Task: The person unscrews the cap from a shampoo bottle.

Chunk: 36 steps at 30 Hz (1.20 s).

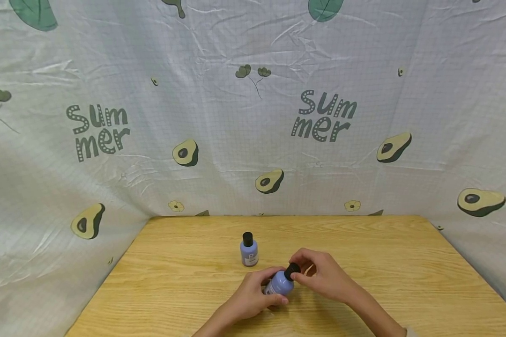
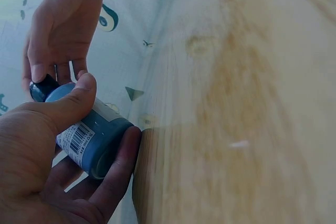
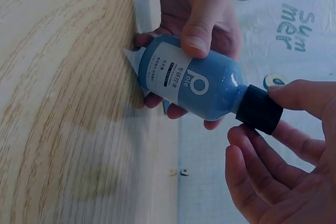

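A blue bottle (image 3: 207,85) with a white printed label lies tilted in my left hand (image 1: 251,296), whose fingers and thumb wrap its body. Its black cap (image 3: 259,109) points up toward my right hand (image 1: 326,277). The right thumb and fingers pinch that cap from the side. In the left wrist view a barcode (image 2: 81,138) shows on the back of the bottle. The bottle is held close over the wooden table. A second blue bottle (image 1: 249,253) with a black cap stands upright on the table, beyond my left hand.
The light wooden table (image 1: 185,262) reaches back to a hanging white sheet (image 1: 219,117) printed with avocados and lettering. The sheet also runs along the table's left and right sides.
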Each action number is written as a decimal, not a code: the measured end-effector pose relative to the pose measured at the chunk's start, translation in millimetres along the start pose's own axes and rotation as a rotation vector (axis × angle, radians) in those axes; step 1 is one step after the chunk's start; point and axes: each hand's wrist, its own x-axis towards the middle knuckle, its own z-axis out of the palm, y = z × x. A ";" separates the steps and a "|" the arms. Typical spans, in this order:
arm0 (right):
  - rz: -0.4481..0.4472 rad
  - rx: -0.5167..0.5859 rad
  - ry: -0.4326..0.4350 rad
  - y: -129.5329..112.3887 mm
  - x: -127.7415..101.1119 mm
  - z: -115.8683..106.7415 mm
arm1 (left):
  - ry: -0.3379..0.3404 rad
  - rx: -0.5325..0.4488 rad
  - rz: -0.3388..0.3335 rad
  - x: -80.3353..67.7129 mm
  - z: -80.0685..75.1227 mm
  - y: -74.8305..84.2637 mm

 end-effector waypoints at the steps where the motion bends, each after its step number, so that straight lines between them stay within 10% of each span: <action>1: -0.004 0.001 0.000 -0.1 -0.2 0.3 | 0.001 0.003 -0.001 -0.1 0.0 0.0; 36: 0.033 -0.029 0.013 2.9 0.0 2.4 | 0.001 0.005 0.021 -0.4 -0.9 -0.5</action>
